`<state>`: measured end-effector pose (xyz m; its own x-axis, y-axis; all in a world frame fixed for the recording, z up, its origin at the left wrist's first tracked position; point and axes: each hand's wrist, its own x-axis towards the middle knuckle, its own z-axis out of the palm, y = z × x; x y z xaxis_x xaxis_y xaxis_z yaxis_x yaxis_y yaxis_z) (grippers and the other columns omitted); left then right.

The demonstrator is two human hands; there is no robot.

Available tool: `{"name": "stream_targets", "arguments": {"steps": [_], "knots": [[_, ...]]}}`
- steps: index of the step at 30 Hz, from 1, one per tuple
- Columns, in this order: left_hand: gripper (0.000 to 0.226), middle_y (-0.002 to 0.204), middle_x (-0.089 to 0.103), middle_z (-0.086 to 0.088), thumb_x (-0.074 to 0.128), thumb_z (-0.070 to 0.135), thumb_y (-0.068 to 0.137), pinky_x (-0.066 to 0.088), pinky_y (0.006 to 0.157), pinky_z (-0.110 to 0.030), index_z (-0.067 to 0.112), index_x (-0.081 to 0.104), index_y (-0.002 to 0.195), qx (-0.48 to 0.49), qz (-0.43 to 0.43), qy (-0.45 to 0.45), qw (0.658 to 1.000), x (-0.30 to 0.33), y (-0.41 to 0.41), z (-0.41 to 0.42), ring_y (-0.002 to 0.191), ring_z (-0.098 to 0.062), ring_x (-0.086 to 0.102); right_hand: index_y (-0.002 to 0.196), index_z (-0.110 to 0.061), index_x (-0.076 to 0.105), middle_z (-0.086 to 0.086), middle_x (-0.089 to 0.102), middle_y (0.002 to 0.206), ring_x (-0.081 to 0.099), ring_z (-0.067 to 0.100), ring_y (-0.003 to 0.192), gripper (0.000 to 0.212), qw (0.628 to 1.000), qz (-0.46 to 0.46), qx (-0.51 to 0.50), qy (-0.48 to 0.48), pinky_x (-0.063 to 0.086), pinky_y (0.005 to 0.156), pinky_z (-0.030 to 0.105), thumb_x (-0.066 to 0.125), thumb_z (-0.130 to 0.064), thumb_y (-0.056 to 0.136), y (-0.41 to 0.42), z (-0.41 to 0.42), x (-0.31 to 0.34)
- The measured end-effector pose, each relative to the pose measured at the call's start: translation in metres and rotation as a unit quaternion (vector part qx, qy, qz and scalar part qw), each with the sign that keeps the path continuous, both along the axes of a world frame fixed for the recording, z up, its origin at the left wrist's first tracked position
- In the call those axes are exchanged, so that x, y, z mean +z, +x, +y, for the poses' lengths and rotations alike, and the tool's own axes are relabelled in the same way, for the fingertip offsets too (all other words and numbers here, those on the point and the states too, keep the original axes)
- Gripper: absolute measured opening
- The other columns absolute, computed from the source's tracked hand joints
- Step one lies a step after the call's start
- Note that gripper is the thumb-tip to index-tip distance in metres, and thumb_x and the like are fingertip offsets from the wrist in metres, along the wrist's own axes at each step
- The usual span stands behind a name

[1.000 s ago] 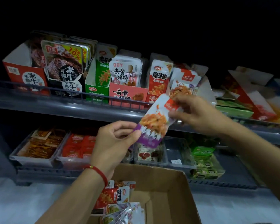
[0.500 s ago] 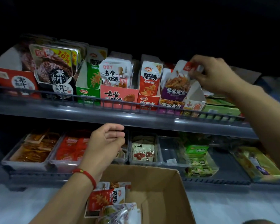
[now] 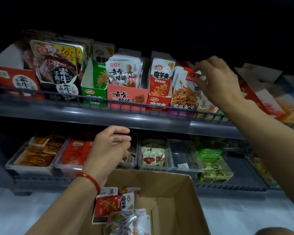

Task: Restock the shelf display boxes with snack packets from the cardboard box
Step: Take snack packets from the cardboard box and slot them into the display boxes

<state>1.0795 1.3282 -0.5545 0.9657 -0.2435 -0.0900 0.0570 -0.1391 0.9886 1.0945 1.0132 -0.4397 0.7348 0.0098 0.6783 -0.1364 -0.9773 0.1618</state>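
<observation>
Right hand: the right hand is in the upper right of the frame at the top shelf, fingers curled, thumb and fingertips pinching the top edge of the purple packet.
Purple packet: it stands upright in the purple display box, long axis running up and down, leaning slightly back against the packets behind it; it lies just left of and below the right hand's fingertips.
Neighbours: the red display box sits just to the left of it, touching or nearly so; further right the boxes are blurred and I cannot read them.
Left hand: the left hand hangs at frame centre, in front of the lower shelf trays, fingers loosely curled and holding nothing that I can see.
Cardboard box: the cardboard box is at the bottom centre, straight below the left hand, with loose packets heaped at its left side.
Deciding relation: the stock lies directly under the left hand and well apart from the right, so the left is the nearer hand for the next pick; the right likely only needs to let go and draw back.
</observation>
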Motion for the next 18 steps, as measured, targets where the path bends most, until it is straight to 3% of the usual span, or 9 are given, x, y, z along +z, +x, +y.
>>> {"name": "stream_targets", "arguments": {"steps": [4, 9, 15, 18], "knots": [[0.024, 0.103, 0.071, 0.004, 0.065, 0.008, 0.095, 0.062, 0.082, -0.039, 0.030, 0.067, 0.106, -0.026, -0.022, 0.062, 0.997, -0.006, 0.004, 0.002, 0.093, -0.014, 0.069, 0.122, -0.014, 0.059, 0.010, 0.056, 0.123, 0.054, 0.028, 0.111, 0.025, 0.998, -0.031, 0.049, 0.008, 0.049, 0.081, 0.041, 0.056, -0.024, 0.100, -0.014, 0.015, -0.009], [0.017, 0.096, 0.069, 0.009, 0.065, 0.016, 0.093, 0.059, 0.081, -0.036, 0.031, 0.067, 0.100, -0.116, -0.068, 0.215, 0.967, -0.024, 0.001, -0.001, 0.089, -0.012, 0.067, 0.107, -0.009, 0.064, 0.009, 0.063, 0.104, 0.058, 0.025, 0.091, 0.016, 0.984, 0.043, 0.171, 0.011, 0.046, 0.073, 0.033, 0.057, -0.014, 0.093, -0.050, 0.060, -0.056], [0.011, 0.105, 0.067, 0.014, 0.059, 0.038, 0.087, 0.053, 0.095, -0.036, 0.043, 0.058, 0.096, -0.219, -0.042, 0.424, 0.878, -0.065, -0.019, -0.001, 0.100, -0.013, 0.064, 0.109, -0.020, 0.064, 0.000, 0.062, 0.104, 0.061, 0.021, 0.086, 0.017, 0.930, 0.285, 0.231, 0.020, 0.053, 0.067, 0.038, 0.054, -0.023, 0.095, -0.065, 0.092, -0.152], [0.018, 0.116, 0.066, 0.003, 0.058, 0.035, 0.094, 0.051, 0.092, -0.033, 0.035, 0.062, 0.111, -0.265, -0.018, 0.498, 0.826, -0.094, -0.031, -0.001, 0.106, -0.020, 0.063, 0.107, -0.021, 0.063, -0.003, 0.061, 0.102, 0.059, 0.013, 0.084, 0.018, 0.857, 0.462, 0.225, 0.031, 0.052, 0.075, 0.031, 0.050, -0.032, 0.101, -0.064, 0.106, -0.205]]}}
